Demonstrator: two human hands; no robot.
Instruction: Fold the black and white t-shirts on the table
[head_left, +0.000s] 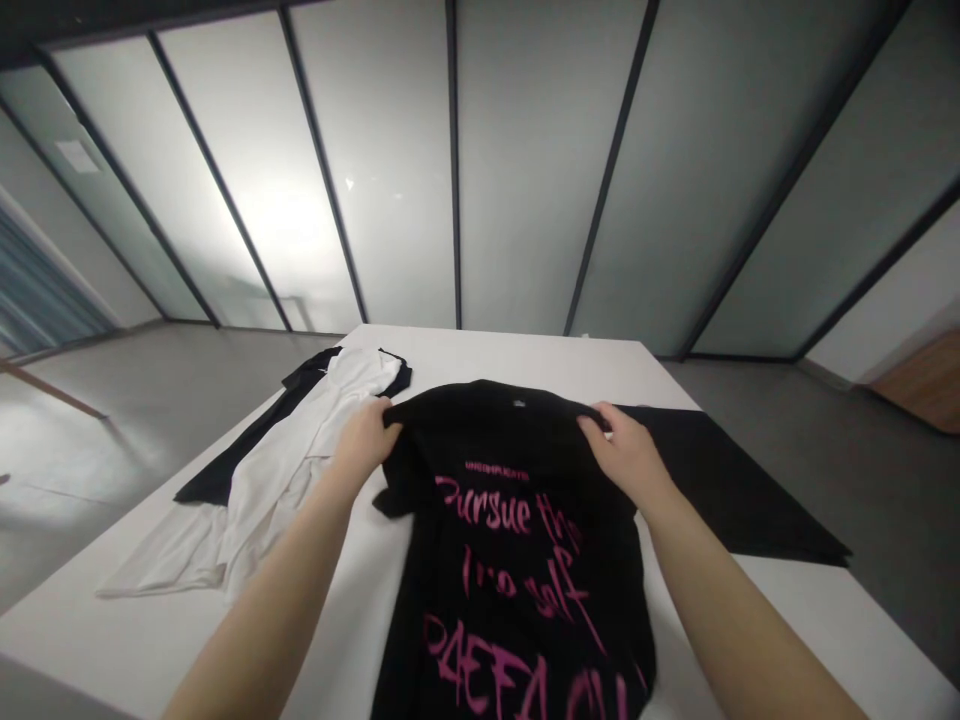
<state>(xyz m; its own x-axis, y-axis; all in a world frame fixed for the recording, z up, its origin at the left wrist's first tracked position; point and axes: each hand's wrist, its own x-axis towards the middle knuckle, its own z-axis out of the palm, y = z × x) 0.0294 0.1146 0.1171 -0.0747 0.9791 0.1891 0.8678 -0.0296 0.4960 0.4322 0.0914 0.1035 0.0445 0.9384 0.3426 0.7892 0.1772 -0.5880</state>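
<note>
A black T-shirt [517,540] with pink lettering hangs stretched between my two hands over the white table. My left hand [366,440] pinches its upper left edge, near the shoulder. At the upper right edge, my right hand [624,450] grips the fabric with thumb and fingers closed. The shirt's top edge bows upward between them, and a small light mark shows near the collar. One sleeve dangles below my left hand. The shirt's lower end runs out of the bottom of the view.
White garments [285,470] lie over dark clothing [225,470] on the table's left side. A flat black cloth [720,480] lies at the right, reaching the table [480,350] edge. Frosted glass panels [525,170] in dark frames stand beyond the table.
</note>
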